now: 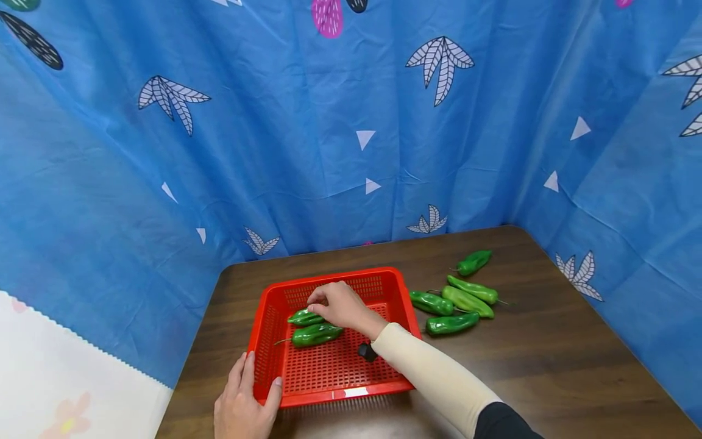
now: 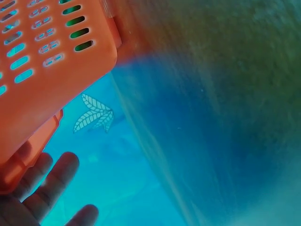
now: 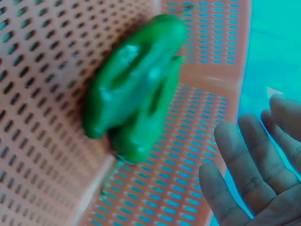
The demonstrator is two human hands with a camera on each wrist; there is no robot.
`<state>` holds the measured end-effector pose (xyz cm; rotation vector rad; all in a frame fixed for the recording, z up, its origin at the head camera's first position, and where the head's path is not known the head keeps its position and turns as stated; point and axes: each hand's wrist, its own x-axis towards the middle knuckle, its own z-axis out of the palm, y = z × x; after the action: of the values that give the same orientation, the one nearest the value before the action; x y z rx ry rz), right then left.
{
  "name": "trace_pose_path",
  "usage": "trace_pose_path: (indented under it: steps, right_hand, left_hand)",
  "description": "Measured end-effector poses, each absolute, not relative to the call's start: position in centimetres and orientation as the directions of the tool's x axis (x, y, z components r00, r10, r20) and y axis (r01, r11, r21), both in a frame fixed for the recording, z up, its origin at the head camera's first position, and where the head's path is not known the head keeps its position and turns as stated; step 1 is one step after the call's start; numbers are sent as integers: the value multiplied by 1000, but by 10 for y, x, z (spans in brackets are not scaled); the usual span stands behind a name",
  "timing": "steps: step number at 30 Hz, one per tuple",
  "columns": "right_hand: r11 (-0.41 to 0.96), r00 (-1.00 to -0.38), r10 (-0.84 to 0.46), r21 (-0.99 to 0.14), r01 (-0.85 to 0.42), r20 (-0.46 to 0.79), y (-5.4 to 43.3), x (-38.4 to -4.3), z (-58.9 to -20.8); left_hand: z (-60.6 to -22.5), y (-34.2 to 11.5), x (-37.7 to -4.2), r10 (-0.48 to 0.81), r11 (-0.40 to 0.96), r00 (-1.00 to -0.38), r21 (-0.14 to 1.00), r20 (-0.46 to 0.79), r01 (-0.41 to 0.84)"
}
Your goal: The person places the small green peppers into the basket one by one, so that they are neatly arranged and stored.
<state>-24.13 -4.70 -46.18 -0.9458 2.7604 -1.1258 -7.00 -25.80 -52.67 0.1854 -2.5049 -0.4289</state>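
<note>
A red plastic basket with perforated walls sits on the table. Two green peppers lie side by side inside it, the nearer pepper with its stem to the left and the farther pepper partly behind my right hand. That hand is above the basket, fingers loosely bent and holding nothing; the right wrist view shows its fingers spread apart from the peppers. My left hand rests at the basket's near left corner, thumb by the front rim and straight fingers along the left side.
Right of the basket, several more green peppers lie loose on the brown wooden table. One pepper is farther back. A blue patterned curtain hangs behind the table and along its sides.
</note>
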Motion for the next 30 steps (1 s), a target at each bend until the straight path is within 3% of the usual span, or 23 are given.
trace_pose_path:
  steps: [7,18,30]
  right_hand:
    - [494,-815,-500,-677,-545,291,-38,-243,-443]
    - [472,-782,-413,-625,-622,466,-24,-229,-424]
    - [386,-783,-205,-687,-616,587,15,-219,-390]
  left_hand:
    - [-527,-260,-70,-240,927,-813,374,531,-29]
    - [-532,-259,-72,-251,920,-812,391,526,-32]
    - [-530,-257,-72,-288,914,-859,389,423,-115]
